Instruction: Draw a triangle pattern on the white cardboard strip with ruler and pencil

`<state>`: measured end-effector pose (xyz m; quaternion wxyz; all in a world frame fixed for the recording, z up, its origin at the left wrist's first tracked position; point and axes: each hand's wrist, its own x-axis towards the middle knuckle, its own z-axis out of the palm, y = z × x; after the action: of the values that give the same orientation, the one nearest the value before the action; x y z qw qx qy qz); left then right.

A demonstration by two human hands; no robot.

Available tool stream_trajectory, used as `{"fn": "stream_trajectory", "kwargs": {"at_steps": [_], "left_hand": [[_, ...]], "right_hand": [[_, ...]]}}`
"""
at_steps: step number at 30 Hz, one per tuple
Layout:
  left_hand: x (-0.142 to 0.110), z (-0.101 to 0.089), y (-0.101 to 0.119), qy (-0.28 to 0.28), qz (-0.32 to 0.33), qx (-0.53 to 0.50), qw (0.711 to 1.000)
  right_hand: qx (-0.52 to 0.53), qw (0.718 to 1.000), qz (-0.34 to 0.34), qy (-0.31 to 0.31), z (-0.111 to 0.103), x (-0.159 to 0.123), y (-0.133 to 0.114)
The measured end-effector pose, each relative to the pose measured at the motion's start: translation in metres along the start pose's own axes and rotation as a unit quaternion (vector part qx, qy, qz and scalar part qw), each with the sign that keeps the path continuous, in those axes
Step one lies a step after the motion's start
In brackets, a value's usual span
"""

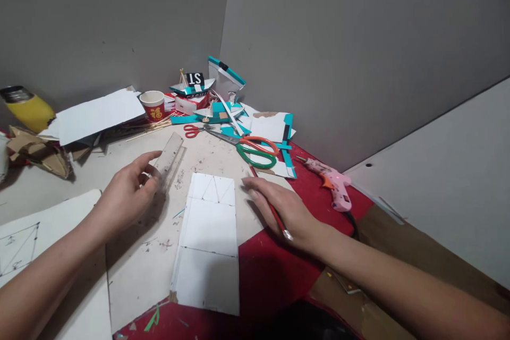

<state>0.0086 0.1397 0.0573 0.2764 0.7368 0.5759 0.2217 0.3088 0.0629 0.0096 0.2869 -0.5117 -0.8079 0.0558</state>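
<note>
Between my hands lies a long white cardboard strip point(209, 228) with pencil lines across it and zigzag triangles drawn at its far end. My left hand point(133, 191) grips a clear ruler point(169, 156), tilted over the board left of the strip. A red pencil point(275, 217) is in my right hand point(285, 210), just right of the strip, its eraser end pointing back toward me. Beyond the strip are large scissors point(257, 152) with one orange and one green handle, and small red scissors point(192, 130).
A pink glue gun point(332, 180) lies at right on the red cloth point(274, 265). Along the back are a paper cup point(152, 105), small model boats point(193, 87) and teal-taped cardboard scraps point(271, 127). A yellow bottle point(30, 111) leans at far left; a marked white sheet point(59, 234) is below.
</note>
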Motion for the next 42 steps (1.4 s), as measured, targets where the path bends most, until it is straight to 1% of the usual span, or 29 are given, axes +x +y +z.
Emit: {"fn": "stream_trajectory", "kwargs": {"at_steps": [2,4,6,10,13,15,17,18,19,20,21,23,24,26,28,30,32,34,36,39,42], "left_hand": [[-0.004,0.003,0.004,-0.006,-0.010,-0.014,1.000],[-0.006,0.005,0.007,-0.012,-0.029,-0.046,0.998],[-0.006,0.006,0.008,-0.011,-0.048,-0.088,0.995],[-0.003,0.009,0.002,0.013,-0.066,-0.153,0.986],[0.000,0.012,-0.008,0.031,-0.065,-0.154,0.985],[0.001,0.014,-0.013,0.036,-0.056,-0.130,0.989],[0.003,0.015,-0.018,0.036,-0.056,-0.095,0.993],[0.003,0.015,-0.020,0.034,-0.061,-0.075,0.995],[0.004,0.014,-0.021,0.029,-0.069,-0.055,0.996],[0.006,0.014,-0.022,0.021,-0.078,-0.035,0.996],[0.007,0.013,-0.023,0.013,-0.085,-0.015,0.996],[0.009,0.012,-0.025,0.000,-0.086,0.020,0.996],[0.009,0.012,-0.025,-0.003,-0.082,0.033,0.996],[0.009,0.010,-0.023,0.001,-0.078,0.035,0.996],[0.005,0.008,-0.017,0.016,-0.081,-0.002,0.997],[-0.003,0.006,-0.005,0.037,-0.079,-0.055,0.995],[-0.014,0.007,0.011,0.054,-0.060,-0.083,0.993],[-0.026,0.013,0.025,0.040,-0.032,-0.096,0.994],[-0.034,0.023,0.035,0.014,-0.031,-0.107,0.994],[-0.036,0.038,0.034,-0.028,-0.058,-0.116,0.991],[-0.032,0.045,0.022,-0.037,-0.069,-0.073,0.994]], "right_hand": [[-0.007,1.000,-0.016,-0.025,0.005,0.010,0.002],[-0.013,0.998,-0.026,-0.057,0.012,0.017,0.001],[-0.025,0.996,-0.037,-0.075,0.018,0.020,-0.002],[-0.042,0.992,-0.071,-0.094,0.028,0.022,-0.004],[-0.041,0.990,-0.082,-0.108,0.029,0.027,-0.002],[-0.015,0.993,-0.078,-0.082,0.026,0.033,-0.001],[0.049,0.997,-0.062,-0.020,0.022,0.041,-0.002],[0.098,0.994,-0.045,0.008,0.020,0.045,-0.003],[0.158,0.987,-0.021,0.024,0.020,0.049,-0.006],[0.225,0.974,0.008,0.026,0.021,0.053,-0.008],[0.296,0.954,0.041,0.016,0.024,0.056,-0.011],[0.421,0.900,0.108,-0.017,0.032,0.062,-0.016],[0.467,0.873,0.137,-0.027,0.038,0.064,-0.018],[0.526,0.829,0.187,-0.030,0.047,0.067,-0.018],[0.553,0.802,0.225,-0.018,0.053,0.070,-0.016],[0.567,0.784,0.252,-0.002,0.053,0.073,-0.013],[0.575,0.773,0.266,0.016,0.050,0.075,-0.010],[0.582,0.766,0.270,0.030,0.046,0.078,-0.009],[0.590,0.759,0.271,0.040,0.043,0.080,-0.009],[0.597,0.750,0.283,0.034,0.040,0.082,-0.011],[0.598,0.743,0.301,0.019,0.040,0.082,-0.012]]}}
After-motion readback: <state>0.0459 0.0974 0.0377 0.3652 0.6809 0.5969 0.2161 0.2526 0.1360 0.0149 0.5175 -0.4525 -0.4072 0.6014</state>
